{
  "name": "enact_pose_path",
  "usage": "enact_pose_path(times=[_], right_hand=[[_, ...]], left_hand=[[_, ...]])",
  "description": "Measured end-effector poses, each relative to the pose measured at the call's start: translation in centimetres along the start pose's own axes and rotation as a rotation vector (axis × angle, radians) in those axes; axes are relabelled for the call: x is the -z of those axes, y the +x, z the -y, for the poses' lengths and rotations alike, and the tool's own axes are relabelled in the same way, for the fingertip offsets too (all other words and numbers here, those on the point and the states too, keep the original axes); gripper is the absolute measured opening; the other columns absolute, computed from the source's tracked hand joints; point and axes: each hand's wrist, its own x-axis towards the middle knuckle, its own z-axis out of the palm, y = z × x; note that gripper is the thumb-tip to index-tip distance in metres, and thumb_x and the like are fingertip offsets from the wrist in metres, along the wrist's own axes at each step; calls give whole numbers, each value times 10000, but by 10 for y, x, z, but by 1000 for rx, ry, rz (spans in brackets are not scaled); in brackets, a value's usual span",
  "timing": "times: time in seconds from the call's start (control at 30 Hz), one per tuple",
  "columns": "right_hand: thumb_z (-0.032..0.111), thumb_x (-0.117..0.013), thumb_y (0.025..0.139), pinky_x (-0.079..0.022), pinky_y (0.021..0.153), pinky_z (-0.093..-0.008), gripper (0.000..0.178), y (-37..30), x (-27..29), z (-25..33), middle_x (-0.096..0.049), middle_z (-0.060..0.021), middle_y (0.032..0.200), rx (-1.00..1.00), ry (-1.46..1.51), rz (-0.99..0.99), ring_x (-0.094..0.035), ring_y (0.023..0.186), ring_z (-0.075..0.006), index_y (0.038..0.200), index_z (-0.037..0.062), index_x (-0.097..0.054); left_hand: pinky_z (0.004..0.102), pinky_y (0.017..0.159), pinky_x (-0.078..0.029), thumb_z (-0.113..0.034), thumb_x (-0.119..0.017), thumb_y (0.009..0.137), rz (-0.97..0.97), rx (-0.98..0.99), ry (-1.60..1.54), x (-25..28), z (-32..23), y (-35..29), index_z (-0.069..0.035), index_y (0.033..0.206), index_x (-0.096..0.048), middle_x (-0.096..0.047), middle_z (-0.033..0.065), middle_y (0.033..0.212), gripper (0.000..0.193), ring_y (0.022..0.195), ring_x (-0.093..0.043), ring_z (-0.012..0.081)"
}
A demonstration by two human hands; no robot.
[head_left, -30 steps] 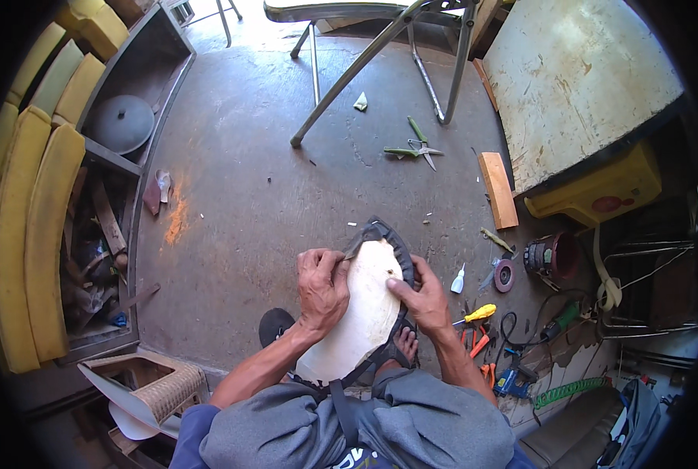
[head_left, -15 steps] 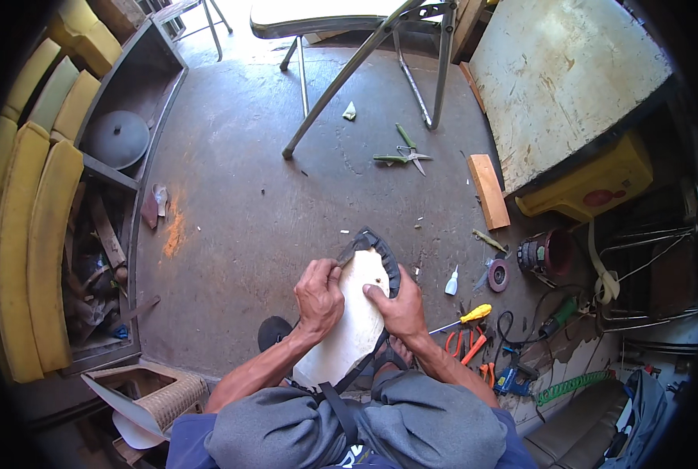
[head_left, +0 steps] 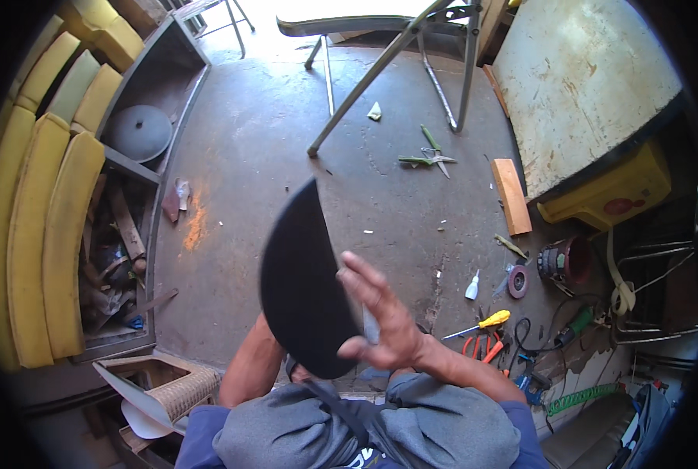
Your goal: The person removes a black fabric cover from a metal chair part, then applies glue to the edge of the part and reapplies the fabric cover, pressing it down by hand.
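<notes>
A half-oval pad with a smooth black cover [head_left: 298,289] is held up on edge in front of my knees, its black face turned toward me. My left hand is behind it; only the wrist and forearm show at its lower left, and its fingers are hidden. At the pad's right edge is my right hand [head_left: 384,320], slightly blurred, with its fingers stretched out and apart. Its thumb lies by the pad's lower right edge. A small greyish patch shows between thumb and fingers; what it is I cannot make out.
Green-handled snips [head_left: 431,156] and a wood block [head_left: 511,195] lie on the floor. To my right are a small white bottle [head_left: 472,286], an abrasive disc [head_left: 518,281], a yellow-handled screwdriver [head_left: 493,319] and a tin [head_left: 564,260]. A metal-legged chair [head_left: 365,86] stands ahead; yellow cushions [head_left: 68,250] fill the left.
The pad has been turned from its pale side to its black face and raised. My left hand has gone behind it, and my right hand has loosened its grip, fingers now spread.
</notes>
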Motion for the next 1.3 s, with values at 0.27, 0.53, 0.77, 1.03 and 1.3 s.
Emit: enact_pose_path(times=[0.27, 0.53, 0.77, 1.03, 1.3], right_hand=[[560, -595, 957, -71, 1258, -605, 769, 19, -25, -15, -326, -171, 1661, -30, -731, 112, -211, 1572, -379, 1566, 118, -435], [627, -653, 935, -559, 711, -453, 630, -22, 57, -38, -728, -217, 821, -809, -350, -12, -742, 784, -367, 1016, 8, -744], [557, -641, 980, -539, 681, -403, 578, -56, 50, -54, -703, -176, 767, -991, -420, -117, -711, 733, -255, 980, -15, -723], [490, -611, 986, -427, 1090, -514, 633, -41, 2, -38, -575, -212, 1427, -222, -589, -63, -568, 1309, -362, 1410, 23, -564], [506, -569, 993, -137, 1266, -549, 738, -29, -41, -47, -407, -148, 1624, -8, -570, 286, -333, 1535, -314, 1567, 69, -414]], left_hand=[[401, 1210, -364, -289, -447, 1114, 170, -286, 116, 19, 6, -6, -45, 1544, -358, -447, 115, 1537, 502, 1410, -443, 229], [428, 1192, -375, -347, -448, 1106, 43, -217, 256, 88, 47, -12, -39, 1520, -410, -499, 135, 1502, 517, 1400, -462, 258], [504, 1188, -367, -449, -393, 1107, -6, 64, -797, 43, 6, -8, -16, 1503, -441, -497, 170, 1535, 588, 1381, -505, 338], [498, 1131, -443, -393, -395, 1120, -126, 107, -594, 26, 24, 4, 1, 1478, -462, -579, 169, 1436, 537, 1291, -584, 310], [455, 1146, -443, -317, -405, 1124, -46, 111, -572, 2, 26, -14, -12, 1498, -433, -552, 159, 1465, 484, 1323, -563, 287]])
